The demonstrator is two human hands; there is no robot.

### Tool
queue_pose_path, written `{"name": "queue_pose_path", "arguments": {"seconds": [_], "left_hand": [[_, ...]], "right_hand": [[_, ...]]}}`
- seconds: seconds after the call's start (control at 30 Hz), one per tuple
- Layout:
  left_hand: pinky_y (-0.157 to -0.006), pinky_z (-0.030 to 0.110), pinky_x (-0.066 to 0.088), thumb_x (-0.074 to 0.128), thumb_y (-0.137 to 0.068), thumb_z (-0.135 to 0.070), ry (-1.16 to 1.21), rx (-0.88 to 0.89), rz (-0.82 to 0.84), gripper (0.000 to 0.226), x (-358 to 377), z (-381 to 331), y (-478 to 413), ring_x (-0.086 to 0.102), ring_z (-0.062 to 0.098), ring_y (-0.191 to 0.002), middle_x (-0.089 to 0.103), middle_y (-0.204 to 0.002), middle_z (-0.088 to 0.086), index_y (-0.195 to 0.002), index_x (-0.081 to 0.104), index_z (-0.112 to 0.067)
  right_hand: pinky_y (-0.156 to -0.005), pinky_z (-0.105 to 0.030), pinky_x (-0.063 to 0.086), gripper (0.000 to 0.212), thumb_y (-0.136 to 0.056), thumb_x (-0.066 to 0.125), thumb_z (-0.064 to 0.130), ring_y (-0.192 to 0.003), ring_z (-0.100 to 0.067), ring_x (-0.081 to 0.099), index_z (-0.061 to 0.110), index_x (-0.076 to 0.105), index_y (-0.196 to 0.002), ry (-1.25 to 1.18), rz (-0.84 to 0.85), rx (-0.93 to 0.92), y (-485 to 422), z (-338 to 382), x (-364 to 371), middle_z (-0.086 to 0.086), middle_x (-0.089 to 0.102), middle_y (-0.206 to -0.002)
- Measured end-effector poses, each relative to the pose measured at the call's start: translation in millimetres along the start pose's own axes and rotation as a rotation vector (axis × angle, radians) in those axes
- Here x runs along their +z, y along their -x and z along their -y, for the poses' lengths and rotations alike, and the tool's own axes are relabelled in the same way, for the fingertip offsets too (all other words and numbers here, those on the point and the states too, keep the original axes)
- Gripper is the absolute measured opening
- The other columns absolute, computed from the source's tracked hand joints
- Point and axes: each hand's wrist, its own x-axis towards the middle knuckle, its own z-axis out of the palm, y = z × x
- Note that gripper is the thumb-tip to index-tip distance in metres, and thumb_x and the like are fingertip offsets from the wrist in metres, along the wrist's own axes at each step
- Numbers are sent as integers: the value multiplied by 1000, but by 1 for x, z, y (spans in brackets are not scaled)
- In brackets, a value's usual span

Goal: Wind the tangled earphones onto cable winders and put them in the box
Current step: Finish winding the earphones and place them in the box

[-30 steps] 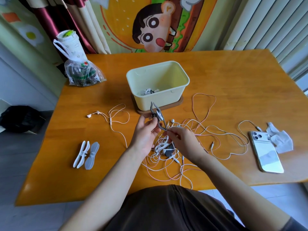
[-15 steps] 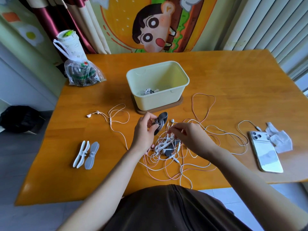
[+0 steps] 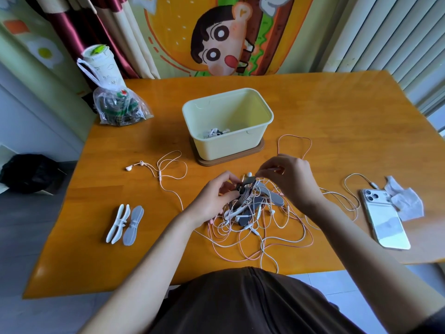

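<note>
A tangle of white and pink earphone cables [image 3: 260,227] lies on the wooden table [image 3: 337,112] in front of me. My left hand [image 3: 214,198] grips a dark cable winder [image 3: 244,191] with cable around it, just above the tangle. My right hand [image 3: 289,179] pinches a cable by the winder's upper end. A grey winder [image 3: 272,196] lies in the tangle under my right hand. The pale yellow box [image 3: 228,145] stands beyond my hands on a brown base and holds a wound earphone [image 3: 214,132].
Two spare winders, white [image 3: 118,224] and grey [image 3: 133,225], lie at the left. A separate earphone [image 3: 159,168] lies left of the box. A phone [image 3: 384,218] and crumpled tissue [image 3: 404,201] lie right. A plastic bag [image 3: 120,109] and cup [image 3: 101,62] stand far left.
My left hand has lowered the dark winder from upright towards the tangle. My right hand has moved up and to the right, drawing a cable with it.
</note>
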Motion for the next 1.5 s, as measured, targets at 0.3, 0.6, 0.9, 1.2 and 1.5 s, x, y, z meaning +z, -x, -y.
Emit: {"name": "queue_pose_path", "arguments": {"seconds": [0.3, 0.6, 0.9, 1.2, 1.5], "left_hand": [[-74, 26, 53, 44, -91, 4, 748, 0, 34, 20, 6, -20, -2, 64, 16, -81, 63, -95, 10, -99, 52, -13], [-75, 23, 56, 46, -89, -2, 1089, -73, -69, 22, 17, -24, -4, 66, 19, -91, 72, -93, 8, -103, 56, -15], [-83, 26, 54, 43, -96, -1, 1088, -121, -228, 19, 24, -25, -8, 60, 27, -99, 63, -102, 16, -108, 54, -10], [-82, 29, 53, 47, -96, -2, 948, -170, -399, 13, 35, -32, -10, 62, 25, -94, 64, -101, 15, -102, 54, -12], [-60, 15, 47, 50, -97, -12, 466, -102, -585, 9, 46, -33, -13, 61, 7, -85, 62, -96, -4, -106, 50, -15]], "right_hand": [[-48, -10, 39, 16, -90, 60, 24, -48, 1, 51, 23, 64, -75, -330, 44, 210, 1, 1, 10, 16, 59, -55], [-53, -15, 43, 13, -95, 51, 17, -58, -7, 52, 9, 60, -89, -780, 103, 467, 12, 10, 36, -8, 59, -73], [-56, -21, 46, 13, -93, 54, 12, -55, -10, 52, 10, 65, -85, -619, 94, 368, 14, 11, 39, -3, 58, -62], [-61, -14, 49, 17, -93, 52, 8, -62, -7, 53, 10, 69, -97, -938, 94, 570, 21, 12, 41, -3, 59, -70], [-61, -13, 47, 19, -94, 47, 1, -58, -4, 54, 1, 66, -92, -1187, 43, 821, 22, 19, 50, -5, 57, -74]]}}
